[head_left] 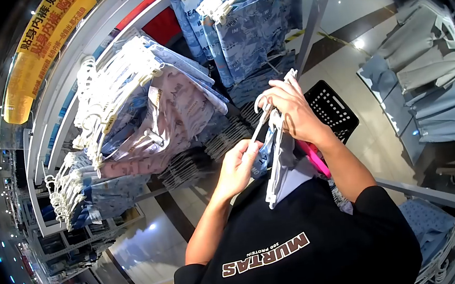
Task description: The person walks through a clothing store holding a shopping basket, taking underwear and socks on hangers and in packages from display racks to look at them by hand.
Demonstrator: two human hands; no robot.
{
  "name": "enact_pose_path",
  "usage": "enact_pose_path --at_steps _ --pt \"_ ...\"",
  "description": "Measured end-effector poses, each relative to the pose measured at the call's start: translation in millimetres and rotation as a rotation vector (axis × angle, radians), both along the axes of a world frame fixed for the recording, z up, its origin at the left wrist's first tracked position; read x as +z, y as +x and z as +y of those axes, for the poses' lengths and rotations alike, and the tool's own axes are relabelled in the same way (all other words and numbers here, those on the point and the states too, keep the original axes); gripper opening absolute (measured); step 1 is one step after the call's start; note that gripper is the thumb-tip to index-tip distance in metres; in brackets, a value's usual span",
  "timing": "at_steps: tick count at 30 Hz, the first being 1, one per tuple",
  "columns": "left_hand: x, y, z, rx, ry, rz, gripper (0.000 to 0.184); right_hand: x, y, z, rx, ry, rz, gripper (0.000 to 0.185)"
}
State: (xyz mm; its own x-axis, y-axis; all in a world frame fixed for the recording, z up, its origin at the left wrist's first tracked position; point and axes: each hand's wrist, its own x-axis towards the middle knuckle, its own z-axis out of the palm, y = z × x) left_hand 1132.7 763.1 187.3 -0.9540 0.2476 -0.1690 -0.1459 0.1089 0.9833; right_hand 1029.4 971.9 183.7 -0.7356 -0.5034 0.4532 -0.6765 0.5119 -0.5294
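Observation:
My right hand (294,111) is closed around white plastic hangers (261,104) near their hooks, in front of my chest. Lower and to the left, my left hand (236,166) pinches a slim white part of a hanger between thumb and fingers. From these hangers hangs a pale grey-blue garment (293,176), with a bluer printed one partly behind my left fingers. How many hangers are bunched here I cannot tell. A white clip end (271,199) points down toward my black shirt.
A white rack (33,181) on the left bears pink printed shorts (170,106) on hangers. Blue printed shorts (252,41) hang ahead. Beyond my right hand is a black basket (336,108) with a pink handle (315,159) nearby. Grey-green shorts (424,46) hang at right.

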Motion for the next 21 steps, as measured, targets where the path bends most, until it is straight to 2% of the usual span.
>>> enact_pose_path --at_steps 2,5,6,7,9,11,13,15,17,19,21 --pt "-9 6 1 -0.019 -0.012 0.021 0.032 -4 1 -2 -0.061 0.029 -0.001 0.016" --pt "-8 19 4 -0.026 0.09 -0.18 0.031 -4 0 -1 -0.104 0.054 -0.055 0.009" --pt "-10 22 5 -0.019 0.122 -0.168 0.032 -7 -1 1 -0.113 0.054 -0.071 0.009" --pt "-19 25 2 -0.05 0.072 -0.088 0.042 -9 -2 2 -0.104 0.062 -0.07 0.009" --pt "-27 28 -3 -0.118 0.163 -0.005 0.054 -13 -6 3 -0.087 0.076 -0.062 0.01" --pt "-28 29 -8 -0.07 0.203 0.035 0.061 -9 -17 10 -0.095 0.023 -0.009 0.011" --pt "-38 30 -16 -0.004 0.245 0.066 0.066 10 -35 23 -0.154 -0.009 0.019 0.03" --pt "-45 29 -20 0.09 0.356 0.07 0.068 28 -61 34 -0.21 -0.14 0.207 0.035" --pt "-40 30 -26 0.157 0.285 0.055 0.062 52 -86 45 -0.331 -0.125 0.305 0.034" --pt "-62 32 -38 0.118 0.268 0.027 0.057 82 -105 54 -0.425 -0.206 0.078 0.024" --pt "-64 37 -34 0.137 0.235 -0.015 0.053 77 -153 75 -0.545 -0.159 0.22 0.011"
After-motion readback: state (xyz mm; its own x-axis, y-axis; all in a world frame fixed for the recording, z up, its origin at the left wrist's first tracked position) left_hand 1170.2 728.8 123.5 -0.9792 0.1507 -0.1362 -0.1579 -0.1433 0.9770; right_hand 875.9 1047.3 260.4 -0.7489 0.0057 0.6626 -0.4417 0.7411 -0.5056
